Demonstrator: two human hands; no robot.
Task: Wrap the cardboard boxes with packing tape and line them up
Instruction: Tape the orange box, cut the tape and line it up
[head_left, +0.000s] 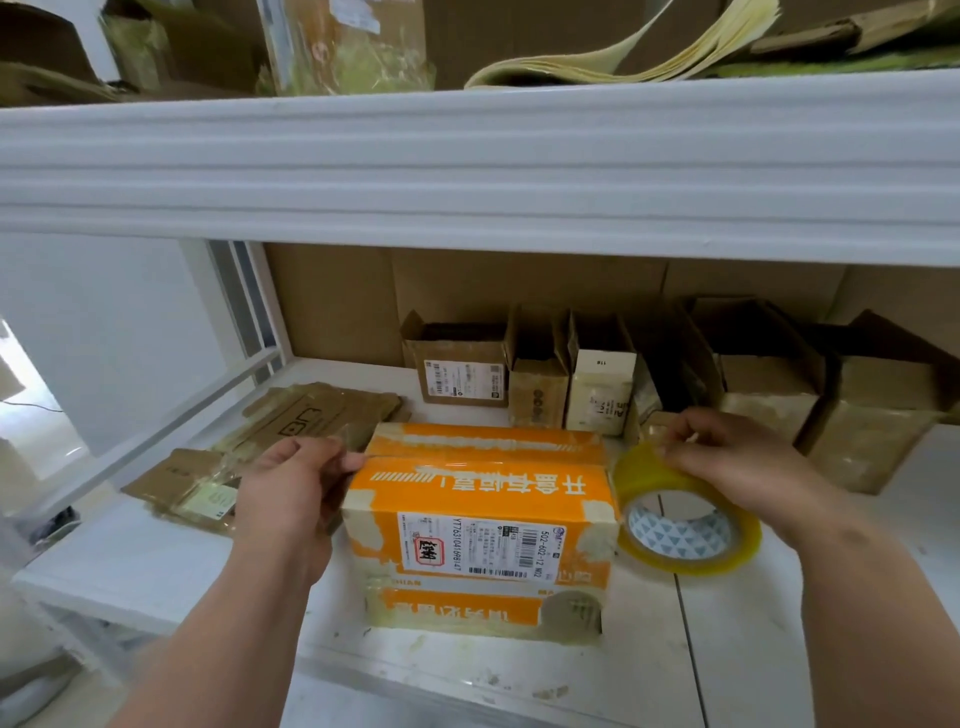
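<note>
An orange and white cardboard box (483, 525) with a shipping label stands on the white shelf (649, 649) in front of me. My left hand (293, 488) grips its upper left edge, thumb on the top flap. A roll of clear yellowish packing tape (685, 519) sits upright against the box's right side. My right hand (727, 457) pinches the top of the roll with its fingertips. A strip of tape seems to run across the box's top seam.
A row of open brown and cream cardboard boxes (597, 384) lines the back of the shelf. Flattened cardboard pieces (249, 457) lie at the left. A thick white shelf board (467, 166) hangs overhead, loaded with cardboard and paper.
</note>
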